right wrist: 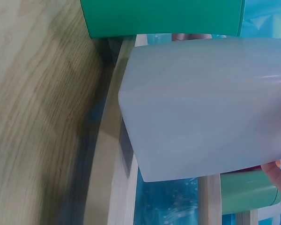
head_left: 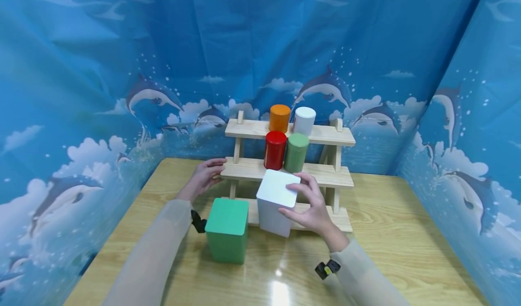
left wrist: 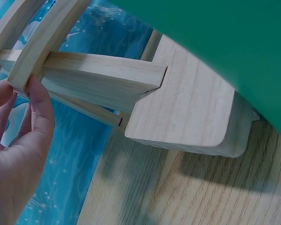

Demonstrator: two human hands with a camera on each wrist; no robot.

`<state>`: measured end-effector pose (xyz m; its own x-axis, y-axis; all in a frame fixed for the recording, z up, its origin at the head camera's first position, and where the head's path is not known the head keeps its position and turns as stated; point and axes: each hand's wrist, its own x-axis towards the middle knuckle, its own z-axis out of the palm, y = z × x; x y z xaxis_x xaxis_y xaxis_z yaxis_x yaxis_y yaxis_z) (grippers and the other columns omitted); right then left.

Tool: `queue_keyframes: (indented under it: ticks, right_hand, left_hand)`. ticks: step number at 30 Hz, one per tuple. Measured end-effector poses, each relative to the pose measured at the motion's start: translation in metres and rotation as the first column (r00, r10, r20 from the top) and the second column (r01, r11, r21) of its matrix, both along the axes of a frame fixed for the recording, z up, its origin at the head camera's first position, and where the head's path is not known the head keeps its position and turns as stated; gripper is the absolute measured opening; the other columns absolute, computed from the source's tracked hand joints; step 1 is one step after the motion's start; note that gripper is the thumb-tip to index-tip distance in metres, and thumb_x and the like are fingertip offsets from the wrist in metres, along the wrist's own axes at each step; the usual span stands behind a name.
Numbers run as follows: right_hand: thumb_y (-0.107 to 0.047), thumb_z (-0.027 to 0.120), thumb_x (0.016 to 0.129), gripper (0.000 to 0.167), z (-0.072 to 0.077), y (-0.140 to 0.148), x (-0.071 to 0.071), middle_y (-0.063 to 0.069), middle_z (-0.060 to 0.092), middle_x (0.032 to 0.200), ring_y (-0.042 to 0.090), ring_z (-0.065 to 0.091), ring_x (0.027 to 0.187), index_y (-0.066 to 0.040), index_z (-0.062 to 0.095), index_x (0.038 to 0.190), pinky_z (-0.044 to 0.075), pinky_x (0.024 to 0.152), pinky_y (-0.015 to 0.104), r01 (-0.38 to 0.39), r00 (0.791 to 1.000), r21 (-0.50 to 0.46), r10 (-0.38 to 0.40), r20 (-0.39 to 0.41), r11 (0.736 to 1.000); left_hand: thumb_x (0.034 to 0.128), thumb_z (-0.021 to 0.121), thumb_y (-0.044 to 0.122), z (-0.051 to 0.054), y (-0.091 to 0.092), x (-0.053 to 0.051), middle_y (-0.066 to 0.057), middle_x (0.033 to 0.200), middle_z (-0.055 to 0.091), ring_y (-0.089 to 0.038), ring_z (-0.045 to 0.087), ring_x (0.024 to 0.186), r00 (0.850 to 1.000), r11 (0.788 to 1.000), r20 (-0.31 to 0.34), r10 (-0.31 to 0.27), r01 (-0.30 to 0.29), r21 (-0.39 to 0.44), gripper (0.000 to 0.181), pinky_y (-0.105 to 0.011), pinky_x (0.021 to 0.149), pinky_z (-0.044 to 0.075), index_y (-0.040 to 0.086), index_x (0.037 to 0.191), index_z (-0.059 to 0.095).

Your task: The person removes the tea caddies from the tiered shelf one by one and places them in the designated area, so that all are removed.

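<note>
In the head view my left hand (head_left: 203, 176) is at the left end of the middle board of a three-step wooden shelf stand (head_left: 325, 176). The left wrist view shows its thumb and fingers (left wrist: 40, 110) pinching that board's end. With thumb and fingers about its upper part, my right hand (head_left: 312, 206) grips a white box (head_left: 269, 215), slightly tilted, at the front of the lowest board. Whether the box touches that board I cannot tell. Left of it, a green box (head_left: 226, 242) stands on the table in front of the stand.
On the middle board are a red canister (head_left: 275, 151) and a light green canister (head_left: 296, 154). An orange canister (head_left: 279, 118) and a white canister (head_left: 304, 121) occupy the top board. Blue dolphin-print curtain (head_left: 228, 48) encloses the wooden table (head_left: 378, 224) at the back and sides.
</note>
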<state>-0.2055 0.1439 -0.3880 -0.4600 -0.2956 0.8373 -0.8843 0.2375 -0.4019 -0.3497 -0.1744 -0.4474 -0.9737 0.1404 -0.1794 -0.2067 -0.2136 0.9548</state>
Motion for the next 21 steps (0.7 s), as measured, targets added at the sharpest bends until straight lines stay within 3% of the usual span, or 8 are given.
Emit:
queue_keyframes:
  ticks: [9,21]
  right_hand:
    - [-0.035,0.075,0.078,0.052,0.0,0.006,0.01,0.039,0.042,0.119,0.051,0.039,0.107,0.008,0.06,0.102,0.034,0.098,0.022,0.027,0.999,-0.008,-0.027,0.035,1.0]
    - [-0.032,0.077,0.076,0.051,-0.005,0.009,0.022,0.041,0.042,0.113,0.046,0.041,0.106,0.01,0.059,0.099,0.039,0.095,0.026,-0.044,0.999,-0.047,0.044,0.006,0.998]
  left_hand:
    - [0.0919,0.059,0.011,0.001,0.001,0.001,-0.004,0.112,0.057,-0.014,0.06,0.088,1.0,1.0,-0.002,0.005,-0.005,0.007,0.035,-0.029,0.068,0.05,0.008,0.127,0.055]
    - [0.0919,0.06,0.013,0.001,0.001,0.001,-0.004,0.114,0.054,-0.014,0.059,0.089,1.0,1.0,-0.02,-0.003,0.002,-0.027,0.037,-0.029,0.07,0.05,0.007,0.128,0.053]
